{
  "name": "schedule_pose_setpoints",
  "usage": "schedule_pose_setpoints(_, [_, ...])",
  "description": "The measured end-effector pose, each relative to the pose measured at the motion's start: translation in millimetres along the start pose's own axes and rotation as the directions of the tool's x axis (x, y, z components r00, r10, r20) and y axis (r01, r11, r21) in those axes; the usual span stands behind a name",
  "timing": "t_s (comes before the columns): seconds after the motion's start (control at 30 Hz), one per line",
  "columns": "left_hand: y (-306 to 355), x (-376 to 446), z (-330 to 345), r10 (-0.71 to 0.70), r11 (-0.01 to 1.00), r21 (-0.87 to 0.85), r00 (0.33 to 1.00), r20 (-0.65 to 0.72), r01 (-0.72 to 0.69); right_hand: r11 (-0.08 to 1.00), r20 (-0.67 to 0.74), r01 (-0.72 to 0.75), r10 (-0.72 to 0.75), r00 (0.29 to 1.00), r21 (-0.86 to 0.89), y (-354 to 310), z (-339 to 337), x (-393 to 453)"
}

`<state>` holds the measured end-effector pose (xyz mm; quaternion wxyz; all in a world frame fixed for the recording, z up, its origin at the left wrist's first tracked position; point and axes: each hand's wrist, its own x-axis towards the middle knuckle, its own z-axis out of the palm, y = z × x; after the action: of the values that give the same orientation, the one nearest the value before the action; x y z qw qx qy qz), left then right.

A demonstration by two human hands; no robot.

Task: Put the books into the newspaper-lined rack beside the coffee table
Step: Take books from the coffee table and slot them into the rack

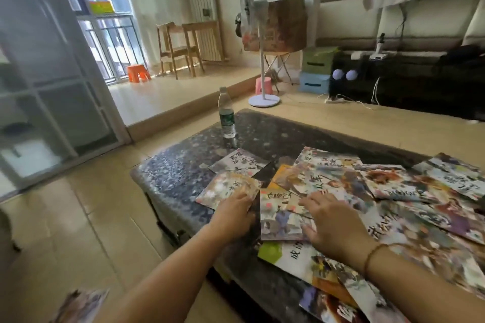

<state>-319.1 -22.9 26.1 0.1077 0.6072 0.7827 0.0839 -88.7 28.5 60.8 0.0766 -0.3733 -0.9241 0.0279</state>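
Several thin picture books lie scattered over the dark marble coffee table (178, 176). My left hand (233, 214) rests on the near edge of a pale speckled book (225, 187) near the table's left front; its fingers lie on the cover, and whether they grip is unclear. My right hand (330, 223) lies flat with spread fingers over a book with a white title patch (278, 215) and the ones overlapping it. Another small book (240, 162) lies farther back. A printed corner, a book or the rack (81, 305), shows at the bottom left on the floor.
A plastic water bottle (226, 114) stands on the table's far left part. Beyond are a standing fan (262, 60), a pink stool (263, 85), an orange stool (137, 72), wooden chairs (178, 47) and a dark TV cabinet (406, 81). Tiled floor lies left of the table.
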Motion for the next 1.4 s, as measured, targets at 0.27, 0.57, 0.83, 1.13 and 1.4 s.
schedule_pose_setpoints(0.27, [-60, -2, 35, -0.003, 0.985, 0.166, 0.975, 0.223, -0.035, 0.997, 0.137, 0.005, -0.016, 0.991, 0.083, -41, 57, 83])
schedule_pose_setpoints(0.57, [-96, -37, 40, 0.218, 0.974, 0.088, 0.967, -0.132, -0.208, 1.0, 0.309, -0.01, 0.015, 0.951, -0.016, -69, 96, 163])
schedule_pose_setpoints(0.83, [-138, -67, 56, -0.475, 0.768, -0.572, 0.855, -0.207, 0.288, 0.985, 0.317, 0.027, 0.028, 0.948, -0.169, -82, 110, 165])
schedule_pose_setpoints(1.13, [-127, -76, 35, -0.487, 0.195, -0.881, 0.822, 0.295, 0.431, 0.994, 0.328, 0.067, -0.035, 0.944, -0.087, -116, 112, 141])
schedule_pose_setpoints(1.4, [-121, -93, -1, -0.394, 0.447, -0.853, 0.915, 0.083, 0.27, 0.724, 0.139, -0.13, 0.048, 0.989, 0.677, -101, 66, 148])
